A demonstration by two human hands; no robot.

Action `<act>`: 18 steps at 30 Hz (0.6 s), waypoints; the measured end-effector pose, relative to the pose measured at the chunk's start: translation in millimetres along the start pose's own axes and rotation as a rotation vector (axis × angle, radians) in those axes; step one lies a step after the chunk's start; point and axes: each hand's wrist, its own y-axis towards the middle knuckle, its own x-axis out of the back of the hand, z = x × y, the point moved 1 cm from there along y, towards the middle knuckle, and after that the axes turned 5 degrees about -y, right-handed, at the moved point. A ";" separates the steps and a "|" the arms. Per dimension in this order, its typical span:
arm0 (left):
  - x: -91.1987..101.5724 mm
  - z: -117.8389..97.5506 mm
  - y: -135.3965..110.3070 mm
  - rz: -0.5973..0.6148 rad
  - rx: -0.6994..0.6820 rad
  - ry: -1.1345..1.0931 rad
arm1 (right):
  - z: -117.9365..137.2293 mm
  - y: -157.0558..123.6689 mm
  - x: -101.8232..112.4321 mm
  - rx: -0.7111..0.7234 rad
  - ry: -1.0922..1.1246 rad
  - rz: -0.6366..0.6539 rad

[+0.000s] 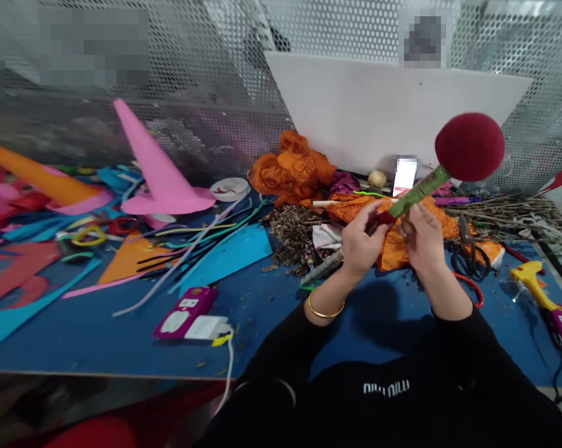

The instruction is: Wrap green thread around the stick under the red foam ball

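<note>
We have a ball-headed stick right of center, tilted, its top toward the upper right of the frame. Head is a big dark red ball, smooth and matte, felt- or velvet-like. Shaft is straight, wrapped in slightly shiny, wrinkled green material, with a dark red lower end.

Left hand: fingers curled shut around the lower end, gold bangle at the wrist. Right hand: fingers pinching the green wrap from below, near mid-shaft. Ball sits up and right of both sets of fingers, untouched; we see the stick held in the air above the table.

Behind the hands we note crinkled orange cloth, a brittle heap of dried plant bits to its left, thin dry twigs toward the right edge. Black-handled scissors just right of the right hand; yellow glue gun at lower right. Upper left: smooth pink cone hat with a flared brim. Below it, a flat blue sheet under thin strips. Purple power strip lower left of center, white plug attached.
</note>
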 end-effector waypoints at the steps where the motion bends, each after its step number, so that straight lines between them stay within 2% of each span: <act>1: 0.2 -1.5 -2.6 -0.003 -0.033 0.039 | 1.4 -1.5 -0.4 0.028 -0.037 -0.016; 4: 2.4 -9.3 -6.7 0.069 -0.121 0.141 | 6.1 -4.6 0.5 0.093 -0.083 -0.035; 7: 9.1 -19.5 -4.2 0.175 -0.090 0.194 | 9.0 -4.8 2.4 0.111 -0.087 0.003; 9: 14.1 -23.6 -0.1 0.262 0.035 0.212 | 9.9 -4.5 3.2 0.108 -0.103 0.027; 11: 16.6 -24.1 4.0 0.385 0.176 0.069 | 11.0 -4.1 3.2 0.092 -0.125 0.047; 14: 15.5 -19.9 9.6 0.453 0.362 -0.260 | 14.1 -3.1 2.6 0.088 -0.152 0.061; 18: 12.2 -16.2 15.5 0.500 0.560 -0.492 | 19.9 -1.5 1.2 0.118 -0.188 0.084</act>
